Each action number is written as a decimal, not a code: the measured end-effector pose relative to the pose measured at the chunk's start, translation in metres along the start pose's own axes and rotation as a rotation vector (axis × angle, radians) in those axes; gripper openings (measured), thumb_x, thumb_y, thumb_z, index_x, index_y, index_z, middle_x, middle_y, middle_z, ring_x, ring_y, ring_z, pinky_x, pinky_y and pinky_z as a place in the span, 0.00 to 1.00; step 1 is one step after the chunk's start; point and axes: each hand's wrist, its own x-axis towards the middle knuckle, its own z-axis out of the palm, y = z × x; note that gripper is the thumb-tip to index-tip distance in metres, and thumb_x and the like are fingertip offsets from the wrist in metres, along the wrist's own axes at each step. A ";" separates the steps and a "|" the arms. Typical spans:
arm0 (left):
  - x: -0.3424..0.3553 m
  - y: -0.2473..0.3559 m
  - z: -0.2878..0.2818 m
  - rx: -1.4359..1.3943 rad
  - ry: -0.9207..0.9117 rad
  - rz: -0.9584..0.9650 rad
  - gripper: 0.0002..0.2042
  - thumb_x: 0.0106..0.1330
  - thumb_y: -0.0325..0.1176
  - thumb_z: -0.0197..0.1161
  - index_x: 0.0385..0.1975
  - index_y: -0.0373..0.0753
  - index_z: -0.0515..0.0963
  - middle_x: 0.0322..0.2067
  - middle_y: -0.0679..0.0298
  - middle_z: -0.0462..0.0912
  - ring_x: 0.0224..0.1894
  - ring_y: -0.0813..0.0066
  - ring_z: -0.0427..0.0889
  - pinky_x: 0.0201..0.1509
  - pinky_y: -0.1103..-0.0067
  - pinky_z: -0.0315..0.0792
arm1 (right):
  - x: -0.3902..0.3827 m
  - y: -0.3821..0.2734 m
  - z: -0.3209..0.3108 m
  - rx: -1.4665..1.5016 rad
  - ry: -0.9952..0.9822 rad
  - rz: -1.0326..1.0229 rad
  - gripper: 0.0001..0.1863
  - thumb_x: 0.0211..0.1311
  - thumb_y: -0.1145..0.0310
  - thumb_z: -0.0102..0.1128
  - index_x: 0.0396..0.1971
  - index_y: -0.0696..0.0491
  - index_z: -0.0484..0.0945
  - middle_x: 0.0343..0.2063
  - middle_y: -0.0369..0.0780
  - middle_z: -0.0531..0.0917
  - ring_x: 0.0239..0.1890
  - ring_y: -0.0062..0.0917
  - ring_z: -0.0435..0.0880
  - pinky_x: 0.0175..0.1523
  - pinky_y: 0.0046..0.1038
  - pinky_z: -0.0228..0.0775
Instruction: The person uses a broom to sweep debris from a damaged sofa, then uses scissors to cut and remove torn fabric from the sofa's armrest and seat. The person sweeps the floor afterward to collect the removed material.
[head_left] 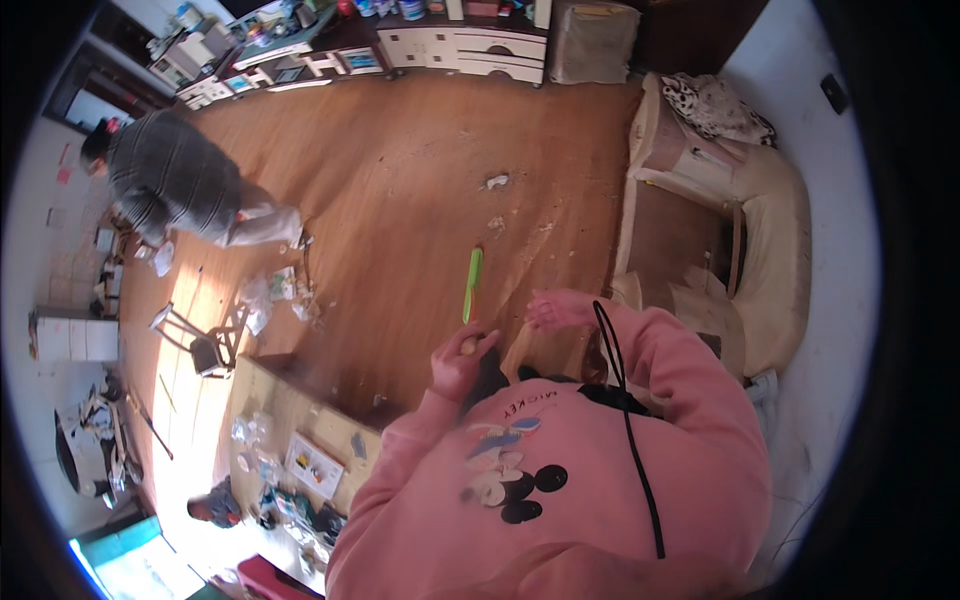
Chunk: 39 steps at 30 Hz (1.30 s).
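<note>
My left hand (460,365) is in front of my body, with its fingers curled closed. A long, narrow lime-green tool (473,285) reaches away from it over the floor; its near end meets the fingers, and its exact kind does not show. To the right, my right hand (550,311) is held in the air with fingers stretched out, and nothing shows in it. A gap lies between the two hands. Beyond the green tool, a crumpled white scrap (496,182) and small bits of litter lie on the wooden floor (400,200).
A worn beige sofa (775,230) stands along the right wall. At lower left is a wooden table (262,385) with clutter, near a tipped-looking stool (210,352). Another person (175,175) bends over at upper left; a small child (215,505) is beyond the table. Low cabinets (465,48) line the far side.
</note>
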 end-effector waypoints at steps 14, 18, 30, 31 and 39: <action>0.188 0.021 0.081 -0.517 -0.611 0.650 0.14 0.54 0.40 0.66 0.36 0.41 0.78 0.33 0.60 0.78 0.34 0.67 0.80 0.35 0.76 0.74 | -0.005 -0.064 -0.016 -0.008 0.224 -0.334 0.15 0.66 0.56 0.47 0.34 0.55 0.73 0.28 0.36 0.78 0.27 0.18 0.76 0.30 0.24 0.66; 0.237 0.028 0.134 -0.558 -0.882 0.808 0.14 0.56 0.37 0.63 0.41 0.40 0.76 0.42 0.55 0.77 0.44 0.61 0.77 0.45 0.72 0.71 | -0.020 -0.073 -0.044 0.411 0.421 -0.297 0.12 0.65 0.62 0.48 0.27 0.53 0.75 0.20 0.35 0.76 0.21 0.19 0.74 0.24 0.23 0.64; 0.357 -0.191 0.262 -0.298 -0.894 -0.199 0.18 0.61 0.32 0.57 0.52 0.40 0.70 0.50 0.53 0.74 0.50 0.64 0.74 0.51 0.75 0.69 | -0.114 -0.045 -0.226 0.944 0.578 -0.516 0.02 0.56 0.76 0.51 0.25 0.57 0.69 0.14 0.34 0.69 0.14 0.15 0.67 0.19 0.15 0.61; 0.357 -0.218 0.267 -0.326 -0.908 -0.494 0.18 0.61 0.33 0.57 0.52 0.39 0.70 0.48 0.54 0.76 0.47 0.68 0.75 0.48 0.76 0.70 | -0.128 -0.042 -0.230 0.972 0.513 -0.638 0.02 0.56 0.78 0.50 0.25 0.57 0.69 0.14 0.33 0.68 0.14 0.15 0.66 0.19 0.14 0.60; 0.341 -0.347 0.290 0.211 -1.259 -0.461 0.15 0.59 0.37 0.59 0.46 0.42 0.75 0.34 0.59 0.81 0.37 0.69 0.79 0.41 0.75 0.72 | -0.189 -0.073 -0.288 1.576 0.321 -0.999 0.04 0.59 0.81 0.48 0.27 0.58 0.64 0.19 0.34 0.67 0.18 0.13 0.66 0.19 0.12 0.60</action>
